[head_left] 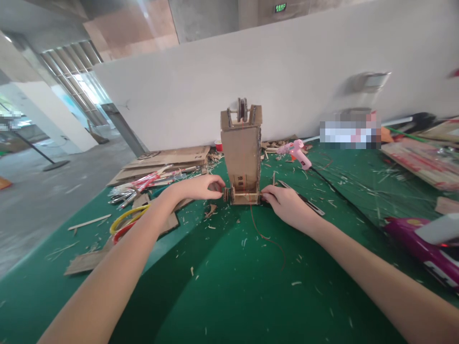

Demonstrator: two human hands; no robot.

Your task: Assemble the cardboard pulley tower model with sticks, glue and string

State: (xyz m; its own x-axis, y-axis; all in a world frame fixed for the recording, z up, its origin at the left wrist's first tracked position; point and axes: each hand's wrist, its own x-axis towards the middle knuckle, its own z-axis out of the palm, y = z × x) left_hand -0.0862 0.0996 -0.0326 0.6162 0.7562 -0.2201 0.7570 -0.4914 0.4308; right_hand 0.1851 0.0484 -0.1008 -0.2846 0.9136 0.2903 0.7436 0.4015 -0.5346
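Note:
A tall cardboard tower (241,153) stands upright on the green table, with a cardboard pulley wheel (242,110) between two uprights at its top. Across its foot runs a thin wooden stick (245,194), with a small cardboard wheel (226,194) on its left end. My left hand (210,187) curves beside that small wheel, thumb and fingers apart, holding nothing. At the right side of the foot, my right hand (278,197) pinches the stick's right end; the fingertips cover the exact spot. A thin reddish string (256,227) trails from the foot onto the table.
A pink glue gun (297,153) with a black cord lies back right. A utility knife (311,204) is beside my right hand. Scissors with yellow and red handles (125,224) and cardboard sheets (168,160) lie left. A purple device (412,239) sits right; a white partition (287,71) stands behind.

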